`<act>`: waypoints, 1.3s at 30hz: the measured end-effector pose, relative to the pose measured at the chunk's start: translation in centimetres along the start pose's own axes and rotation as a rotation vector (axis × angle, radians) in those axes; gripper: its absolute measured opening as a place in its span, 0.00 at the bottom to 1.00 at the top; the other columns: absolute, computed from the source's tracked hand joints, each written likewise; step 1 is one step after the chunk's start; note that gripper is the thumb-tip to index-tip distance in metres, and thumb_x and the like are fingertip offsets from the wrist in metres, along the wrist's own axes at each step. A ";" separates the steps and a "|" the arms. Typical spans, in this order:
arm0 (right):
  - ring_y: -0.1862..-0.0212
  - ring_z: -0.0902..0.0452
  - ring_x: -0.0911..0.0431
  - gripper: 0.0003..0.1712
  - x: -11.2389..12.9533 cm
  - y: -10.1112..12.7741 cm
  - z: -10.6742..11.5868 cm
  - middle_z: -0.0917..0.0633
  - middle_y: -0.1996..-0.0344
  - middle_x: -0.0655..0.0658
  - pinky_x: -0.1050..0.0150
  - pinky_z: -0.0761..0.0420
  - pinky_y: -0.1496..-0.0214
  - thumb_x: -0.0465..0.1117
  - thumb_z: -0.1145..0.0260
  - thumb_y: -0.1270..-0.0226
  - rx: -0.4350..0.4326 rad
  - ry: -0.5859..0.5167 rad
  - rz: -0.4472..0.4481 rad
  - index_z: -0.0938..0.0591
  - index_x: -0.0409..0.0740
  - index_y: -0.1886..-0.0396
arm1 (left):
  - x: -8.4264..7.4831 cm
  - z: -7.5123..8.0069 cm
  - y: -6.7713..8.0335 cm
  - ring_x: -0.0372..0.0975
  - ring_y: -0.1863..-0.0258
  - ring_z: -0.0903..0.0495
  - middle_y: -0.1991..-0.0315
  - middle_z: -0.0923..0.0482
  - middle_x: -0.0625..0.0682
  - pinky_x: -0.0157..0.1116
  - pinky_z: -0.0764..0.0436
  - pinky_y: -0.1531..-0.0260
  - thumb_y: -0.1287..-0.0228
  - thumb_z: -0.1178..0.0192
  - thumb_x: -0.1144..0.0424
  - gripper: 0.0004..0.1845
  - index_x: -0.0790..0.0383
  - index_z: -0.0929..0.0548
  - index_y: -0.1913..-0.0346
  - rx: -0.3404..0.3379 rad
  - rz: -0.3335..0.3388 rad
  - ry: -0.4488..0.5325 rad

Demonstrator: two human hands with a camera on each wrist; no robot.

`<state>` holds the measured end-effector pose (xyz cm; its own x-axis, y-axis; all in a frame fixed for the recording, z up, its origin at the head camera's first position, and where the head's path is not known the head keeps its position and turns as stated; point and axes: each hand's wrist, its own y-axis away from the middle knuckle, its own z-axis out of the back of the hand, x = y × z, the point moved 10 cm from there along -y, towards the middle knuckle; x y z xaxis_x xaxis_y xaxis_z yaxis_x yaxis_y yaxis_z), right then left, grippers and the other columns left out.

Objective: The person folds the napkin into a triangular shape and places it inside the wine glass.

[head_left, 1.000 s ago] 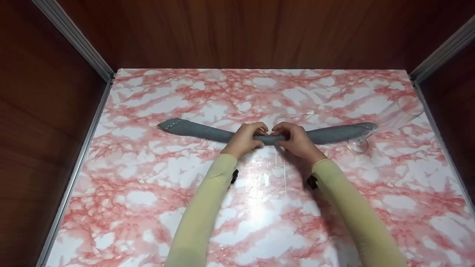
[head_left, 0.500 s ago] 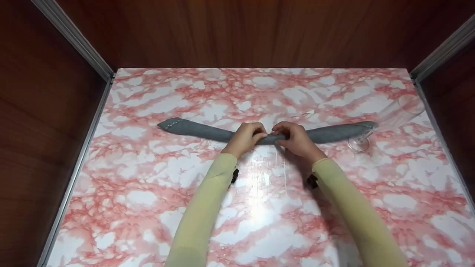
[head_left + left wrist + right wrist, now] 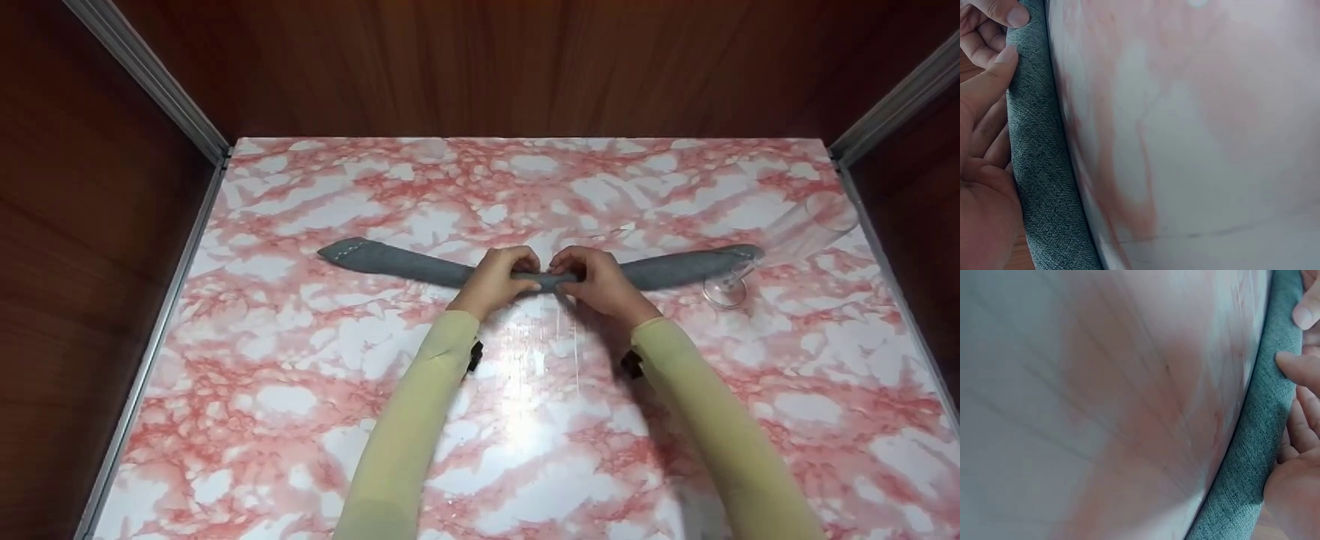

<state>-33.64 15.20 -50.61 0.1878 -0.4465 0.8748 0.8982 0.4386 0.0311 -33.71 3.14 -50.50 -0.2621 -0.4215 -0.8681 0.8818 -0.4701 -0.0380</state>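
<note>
Two hands, left hand (image 3: 493, 281) and right hand (image 3: 598, 283), grip one rolled cloth (image 3: 679, 268).

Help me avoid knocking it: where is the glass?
In the head view the glass lies tipped over at the table's right edge, touching the right end of the cloth.

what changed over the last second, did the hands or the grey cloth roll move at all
Almost nothing. The left hand and right hand keep their grip on the middle of the rolled grey cloth, thumbs close together; only the fingers shifted very slightly. Nothing was let go or picked up. The cloth's ends lie where they were on the marbled table, and the clear glass stays lying at the roll's right end.
</note>
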 end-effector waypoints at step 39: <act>0.60 0.20 0.48 0.12 0.8 0.5 -0.2 0.17 0.61 0.39 0.61 0.22 0.62 0.25 0.35 0.40 0.008 -0.010 0.039 0.19 0.34 0.55 | -0.6 -0.7 0.1 0.37 0.59 0.23 0.61 0.19 0.47 0.30 0.25 0.56 0.46 0.29 0.65 0.10 0.59 0.15 0.60 -0.016 -0.007 -0.174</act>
<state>-33.01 14.91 -49.96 0.2184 -0.4215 0.8801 0.8871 0.4616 0.0009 -33.21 3.90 -50.38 -0.3313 -0.5466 -0.7691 0.8855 -0.4616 -0.0533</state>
